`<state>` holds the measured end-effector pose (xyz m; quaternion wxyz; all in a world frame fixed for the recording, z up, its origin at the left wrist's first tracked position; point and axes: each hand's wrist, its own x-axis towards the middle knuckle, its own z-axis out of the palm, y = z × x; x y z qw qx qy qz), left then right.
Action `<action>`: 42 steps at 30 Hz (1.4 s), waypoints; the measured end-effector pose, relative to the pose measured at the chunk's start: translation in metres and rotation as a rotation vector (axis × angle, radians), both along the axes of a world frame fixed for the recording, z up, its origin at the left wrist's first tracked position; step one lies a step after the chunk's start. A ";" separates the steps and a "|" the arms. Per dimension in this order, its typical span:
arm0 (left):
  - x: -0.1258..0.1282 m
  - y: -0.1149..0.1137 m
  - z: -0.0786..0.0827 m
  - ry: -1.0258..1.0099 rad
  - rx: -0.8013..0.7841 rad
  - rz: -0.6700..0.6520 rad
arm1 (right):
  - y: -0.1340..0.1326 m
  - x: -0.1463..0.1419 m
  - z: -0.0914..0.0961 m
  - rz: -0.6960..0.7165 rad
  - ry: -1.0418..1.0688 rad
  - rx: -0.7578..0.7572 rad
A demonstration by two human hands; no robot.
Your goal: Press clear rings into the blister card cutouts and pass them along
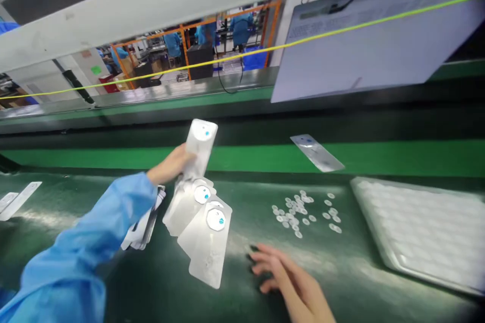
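Observation:
My left hand [172, 164], in a blue sleeve, is closed around a white plastic blister pack [200, 147] with a blue dot, held tilted above the dark green table [113, 282]. Just below it lies a fanned pile of similar packs [204, 227], each with a round white disc and blue mark. My right hand [288, 277] rests low on the table with fingers stretched out flat, holding nothing. A scatter of several small round white discs [303, 209] lies beyond my right hand.
A white tray [420, 227] sits at the right. One pack [316, 152] lies on the green conveyor belt [397, 156]. More flat packs [17, 198] lie at far left. A slanted white panel [379, 40] hangs above; people in blue work behind.

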<state>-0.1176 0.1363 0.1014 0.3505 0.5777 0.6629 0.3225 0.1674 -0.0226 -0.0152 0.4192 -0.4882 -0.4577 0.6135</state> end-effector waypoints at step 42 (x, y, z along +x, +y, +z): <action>0.112 -0.169 -0.114 -1.097 -0.443 -0.053 | -0.011 0.005 0.019 -0.127 -0.098 0.112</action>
